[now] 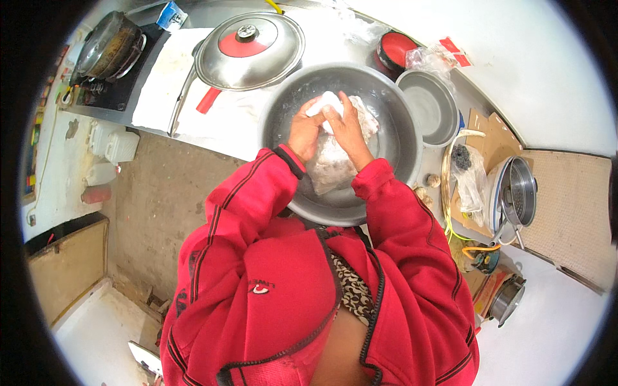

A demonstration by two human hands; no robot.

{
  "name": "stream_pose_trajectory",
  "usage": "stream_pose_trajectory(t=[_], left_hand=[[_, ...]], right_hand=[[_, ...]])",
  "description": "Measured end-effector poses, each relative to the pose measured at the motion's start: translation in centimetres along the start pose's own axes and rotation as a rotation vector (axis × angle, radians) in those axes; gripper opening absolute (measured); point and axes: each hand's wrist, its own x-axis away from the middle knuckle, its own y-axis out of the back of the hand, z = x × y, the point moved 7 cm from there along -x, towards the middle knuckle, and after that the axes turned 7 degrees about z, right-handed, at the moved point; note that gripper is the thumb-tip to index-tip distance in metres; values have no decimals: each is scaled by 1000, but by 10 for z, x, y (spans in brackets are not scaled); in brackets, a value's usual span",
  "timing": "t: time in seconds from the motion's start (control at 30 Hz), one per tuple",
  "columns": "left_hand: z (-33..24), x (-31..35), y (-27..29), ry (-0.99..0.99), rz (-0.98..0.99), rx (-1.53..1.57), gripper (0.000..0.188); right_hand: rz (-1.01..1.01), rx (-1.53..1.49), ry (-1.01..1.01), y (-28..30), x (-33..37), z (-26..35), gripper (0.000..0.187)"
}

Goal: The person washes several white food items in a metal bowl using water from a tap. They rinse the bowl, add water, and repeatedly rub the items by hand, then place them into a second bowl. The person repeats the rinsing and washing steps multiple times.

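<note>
Both of my hands are over a big grey basin (282, 103). My left hand (302, 134) and my right hand (349, 134) close together around a smooth white lump (329, 101); its kind is not clear, though it resembles dough. Fingers and thumbs press on it from both sides. Directly under the hands lies a clear plastic bag (331, 172) with pale, whitish contents that I cannot make out. It rests inside the basin.
Beyond the basin to the left sits a lidded wok (219, 61); a pot (111, 51) stands on the far-left stove. At the right are a grey bowl (428, 106), a red-and-black bowl (394, 51), a scouring pad (461, 156) and a metal strainer (519, 190).
</note>
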Motion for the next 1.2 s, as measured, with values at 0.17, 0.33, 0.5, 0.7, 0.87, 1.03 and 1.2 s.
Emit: stream_pose_trajectory(t=[0.17, 0.33, 0.5, 0.7, 0.87, 1.03, 1.2], left_hand=[[-12, 15, -12, -77, -201, -258, 27], [-11, 15, -1, -318, -316, -447, 20], [-5, 16, 4, -193, -337, -358, 17], [5, 4, 33, -91, -235, -65, 17], [6, 0, 37, -47, -260, -1, 42], [4, 13, 52, -39, -374, -49, 63], [17, 18, 70, 46, -433, -103, 66]], right_hand=[[72, -284, -205, 2, -15, 14, 50], [59, -362, -205, -2, -16, -1, 47], [102, -249, -205, -9, -19, -18, 50], [419, -530, -524, -42, -21, -51, 45], [304, -252, -54, -47, -50, -58, 28], [479, 367, 113, -64, -18, -25, 28], [446, 409, 91, -50, -23, -37, 36]])
